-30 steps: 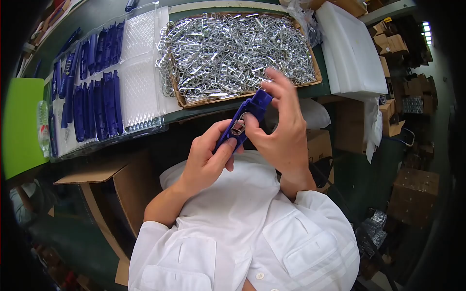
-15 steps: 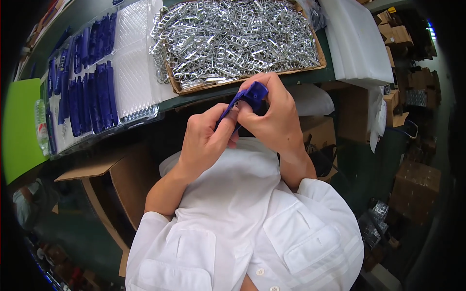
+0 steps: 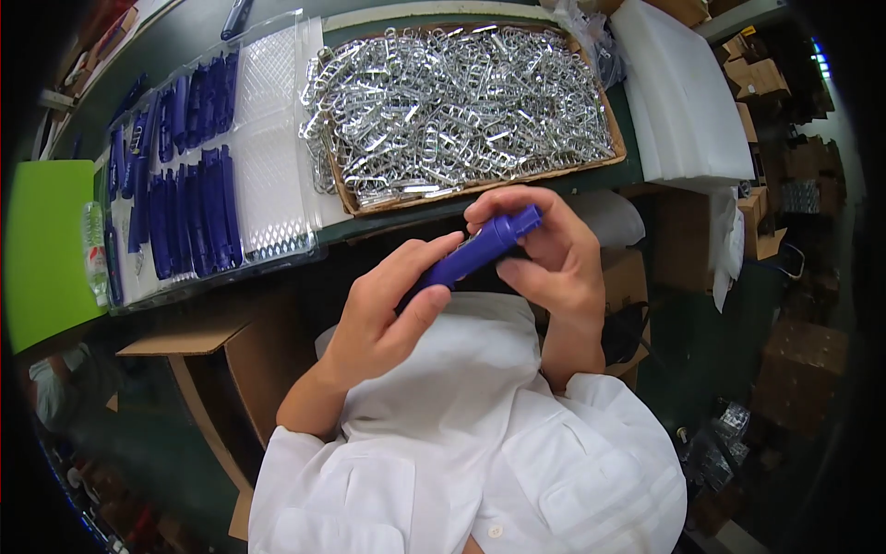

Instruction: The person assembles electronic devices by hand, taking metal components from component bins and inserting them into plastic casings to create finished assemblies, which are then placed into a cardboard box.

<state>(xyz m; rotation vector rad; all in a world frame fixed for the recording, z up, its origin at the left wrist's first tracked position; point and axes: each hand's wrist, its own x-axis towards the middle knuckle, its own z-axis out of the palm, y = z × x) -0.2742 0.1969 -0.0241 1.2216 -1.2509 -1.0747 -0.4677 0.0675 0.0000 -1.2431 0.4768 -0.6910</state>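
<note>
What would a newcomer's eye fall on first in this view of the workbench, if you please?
Most striking is the shallow cardboard tray at top centre, heaped with shiny metal clips. Just below it, the left hand and right hand together hold a purple plastic handle above the white-clothed lap. At upper left, a clear blister tray holds rows of matching purple pieces.

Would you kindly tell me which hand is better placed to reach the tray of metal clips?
The right hand, probably: it holds the blue piece just below the clip tray; the left hand sits lower.
</note>
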